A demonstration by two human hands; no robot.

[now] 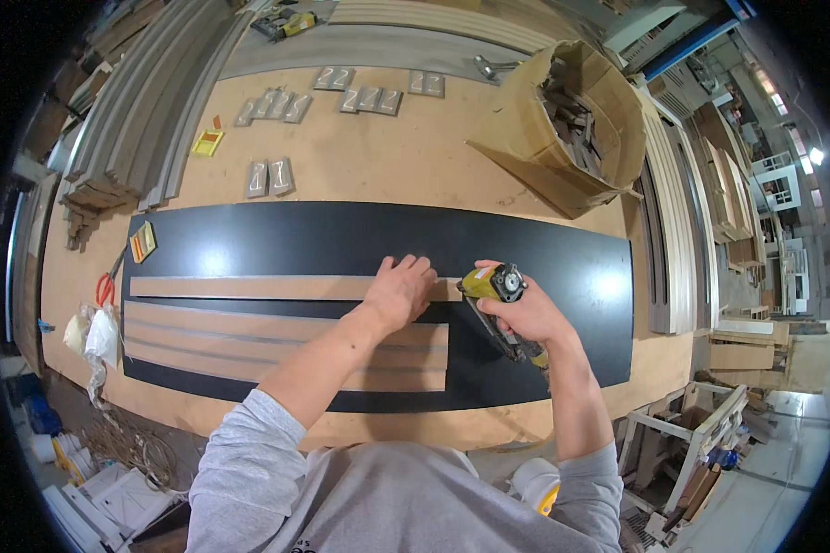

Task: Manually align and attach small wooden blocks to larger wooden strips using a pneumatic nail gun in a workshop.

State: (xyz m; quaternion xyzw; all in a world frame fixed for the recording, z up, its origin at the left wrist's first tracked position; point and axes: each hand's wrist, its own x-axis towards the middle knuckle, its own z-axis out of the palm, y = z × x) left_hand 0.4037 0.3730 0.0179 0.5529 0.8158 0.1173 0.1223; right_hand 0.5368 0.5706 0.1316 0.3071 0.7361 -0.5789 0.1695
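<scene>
My right hand [529, 315] is wrapped around a yellow-and-black nail gun [494, 282]. Its nose hangs over the right end of a narrow tan wood strip [249, 288] with a pale edge. Farther left along that strip, my left hand [399, 291] grips it with bent fingers over its far edge. The strip lies on a large black panel [360, 230]. On the near side, several similar strips [286, 346] lie side by side on the same panel, under my left forearm. The exact contact between the nail gun and the strip cannot be made out.
Beyond the panel stand small grey metallic pieces [371, 99] in groups and a cardboard box [526, 138] of offcuts. Long grey profiles [148, 101] are stacked at left. Red-handled scissors [106, 290] and white bags [101, 336] lie at the left edge. A second yellow tool [290, 23] lies far back.
</scene>
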